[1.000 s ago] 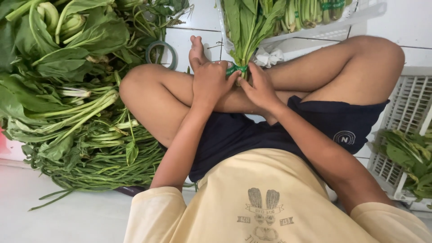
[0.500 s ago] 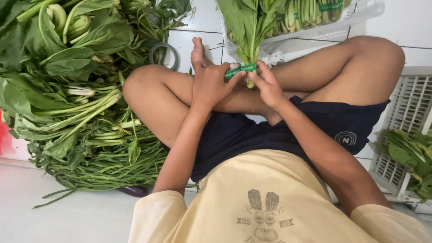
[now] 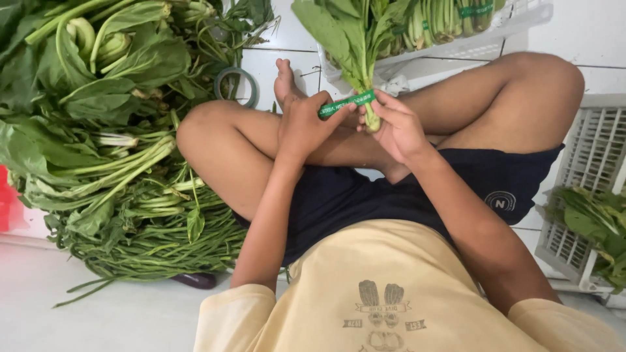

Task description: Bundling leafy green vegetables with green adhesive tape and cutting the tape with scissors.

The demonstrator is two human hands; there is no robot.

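Green tape (image 3: 345, 102) slanting across upright greens bunch (image 3: 355, 45), both hands pinching

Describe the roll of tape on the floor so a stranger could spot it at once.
Start at the big pile of leafy greens on the left. At its right edge, just beyond the person's bare foot, a roll of tape lies on the white tiles. It is the only ring there, grey-green and hollow.

Pale yellow short-sleeved shirt (image 3: 385, 287) with dark printed emblem, navy shorts (image 3: 365, 195) with small round logo, bare feet
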